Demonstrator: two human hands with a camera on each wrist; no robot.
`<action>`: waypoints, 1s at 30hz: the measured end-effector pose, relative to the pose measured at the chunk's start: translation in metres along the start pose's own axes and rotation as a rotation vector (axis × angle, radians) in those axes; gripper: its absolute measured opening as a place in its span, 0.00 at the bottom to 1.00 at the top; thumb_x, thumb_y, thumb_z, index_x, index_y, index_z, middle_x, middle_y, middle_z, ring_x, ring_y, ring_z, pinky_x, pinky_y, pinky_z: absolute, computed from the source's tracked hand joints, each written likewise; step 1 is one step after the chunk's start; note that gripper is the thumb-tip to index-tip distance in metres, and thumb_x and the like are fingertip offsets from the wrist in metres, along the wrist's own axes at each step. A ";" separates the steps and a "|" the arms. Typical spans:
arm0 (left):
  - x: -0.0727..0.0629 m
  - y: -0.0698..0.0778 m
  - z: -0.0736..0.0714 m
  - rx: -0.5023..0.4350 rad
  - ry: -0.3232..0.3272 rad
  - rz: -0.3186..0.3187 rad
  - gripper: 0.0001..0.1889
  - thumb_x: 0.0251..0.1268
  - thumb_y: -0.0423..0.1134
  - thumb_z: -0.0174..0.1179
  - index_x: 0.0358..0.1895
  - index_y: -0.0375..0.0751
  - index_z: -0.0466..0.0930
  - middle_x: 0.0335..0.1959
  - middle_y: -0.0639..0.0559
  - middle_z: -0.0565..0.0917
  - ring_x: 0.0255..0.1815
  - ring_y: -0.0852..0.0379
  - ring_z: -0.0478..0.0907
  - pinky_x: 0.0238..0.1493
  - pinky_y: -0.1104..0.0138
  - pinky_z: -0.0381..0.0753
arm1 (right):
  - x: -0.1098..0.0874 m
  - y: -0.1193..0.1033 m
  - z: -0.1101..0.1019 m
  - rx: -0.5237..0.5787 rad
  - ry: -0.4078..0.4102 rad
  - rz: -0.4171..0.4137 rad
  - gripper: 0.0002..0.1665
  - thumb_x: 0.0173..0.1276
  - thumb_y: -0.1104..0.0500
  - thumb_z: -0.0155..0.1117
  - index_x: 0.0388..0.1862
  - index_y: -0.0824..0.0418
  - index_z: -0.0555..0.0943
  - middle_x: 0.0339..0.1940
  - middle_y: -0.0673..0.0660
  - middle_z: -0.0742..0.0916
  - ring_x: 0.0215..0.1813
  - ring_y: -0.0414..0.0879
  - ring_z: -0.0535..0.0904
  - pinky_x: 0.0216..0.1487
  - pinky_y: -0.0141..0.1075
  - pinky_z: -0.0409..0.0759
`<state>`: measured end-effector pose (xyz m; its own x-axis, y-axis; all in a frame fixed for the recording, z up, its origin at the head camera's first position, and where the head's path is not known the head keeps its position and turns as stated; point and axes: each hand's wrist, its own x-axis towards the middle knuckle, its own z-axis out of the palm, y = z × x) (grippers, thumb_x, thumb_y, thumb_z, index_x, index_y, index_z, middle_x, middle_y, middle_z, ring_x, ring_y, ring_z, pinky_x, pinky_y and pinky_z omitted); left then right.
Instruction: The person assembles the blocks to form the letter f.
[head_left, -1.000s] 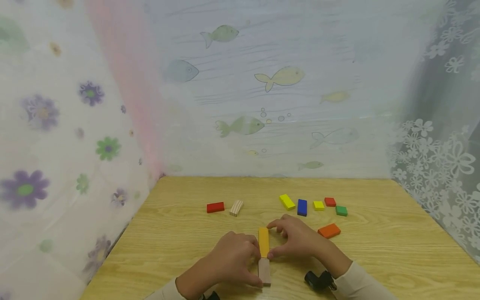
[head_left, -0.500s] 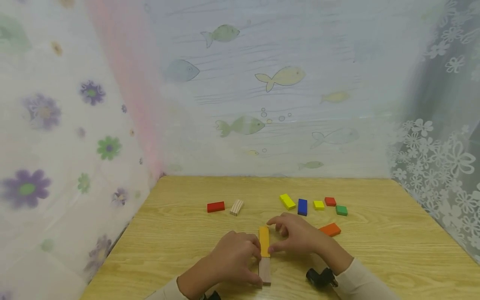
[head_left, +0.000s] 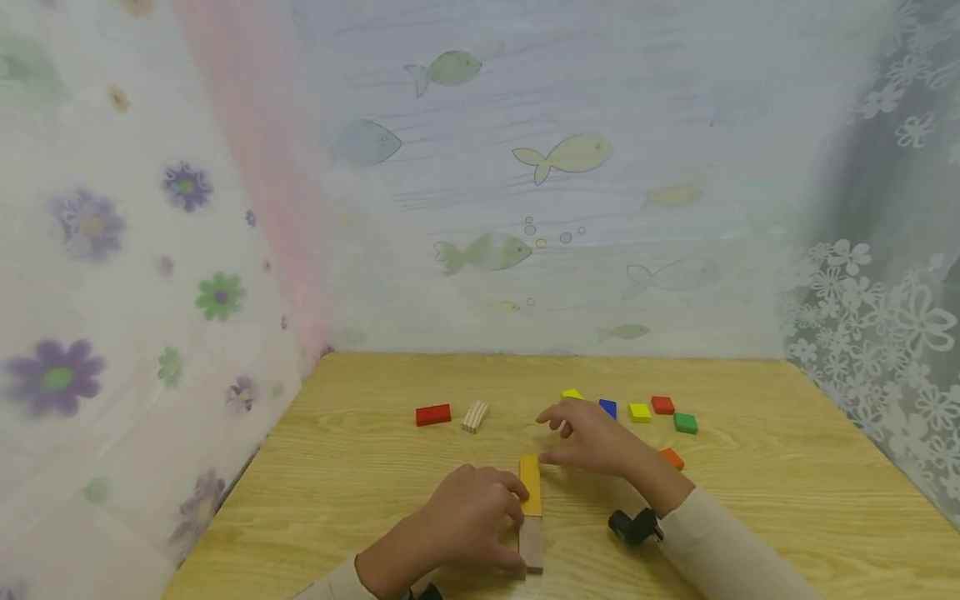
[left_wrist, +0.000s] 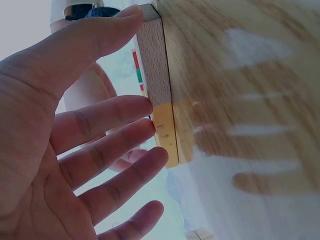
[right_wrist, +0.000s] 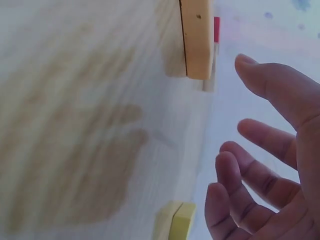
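Note:
A plain wood block (head_left: 531,546) and a yellow-orange block (head_left: 532,468) lie end to end on the table, forming one straight line. Beside them, my left hand (head_left: 474,518) has its thumb at the near end of the wood block (left_wrist: 154,57). Its fingertips reach the side of the yellow-orange block (left_wrist: 165,137), and the fingers are extended and spread. Past the far end of the row is my right hand (head_left: 588,437), held apart from both blocks. In the right wrist view its loosely bent fingers (right_wrist: 255,175) hold nothing.
Farther back on the table (head_left: 375,492) are a red block (head_left: 433,414) and a striped wooden piece (head_left: 476,416). To the right sit a small yellow block (head_left: 640,412), a small red one (head_left: 662,405) and a green one (head_left: 686,423). My right arm partly covers an orange block (head_left: 672,458).
My right hand has left the side of the yellow-orange block and moved away from me, now partly covering the far yellow and blue blocks. The left hand stays almost still.

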<state>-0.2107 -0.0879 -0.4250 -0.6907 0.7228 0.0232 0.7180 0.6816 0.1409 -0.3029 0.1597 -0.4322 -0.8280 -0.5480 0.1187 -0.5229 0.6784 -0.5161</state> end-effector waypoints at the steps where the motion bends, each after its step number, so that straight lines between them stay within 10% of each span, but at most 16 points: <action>1: 0.000 0.000 0.000 -0.001 0.002 -0.001 0.17 0.45 0.68 0.78 0.33 0.66 0.91 0.57 0.70 0.84 0.57 0.65 0.80 0.47 0.61 0.80 | 0.004 0.000 0.000 -0.001 0.003 0.006 0.33 0.63 0.44 0.79 0.62 0.57 0.83 0.51 0.55 0.86 0.48 0.49 0.84 0.47 0.43 0.85; 30: 0.002 -0.003 0.001 -0.060 -0.014 -0.008 0.18 0.44 0.67 0.79 0.33 0.64 0.90 0.55 0.71 0.84 0.52 0.69 0.80 0.41 0.65 0.78 | 0.095 -0.037 0.031 0.015 -0.051 0.229 0.46 0.56 0.35 0.80 0.65 0.61 0.81 0.53 0.55 0.87 0.49 0.47 0.82 0.53 0.46 0.84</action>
<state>-0.2143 -0.0884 -0.4264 -0.6950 0.7189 0.0076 0.7055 0.6799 0.1999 -0.3557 0.0672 -0.4277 -0.9133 -0.4047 -0.0457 -0.3191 0.7808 -0.5372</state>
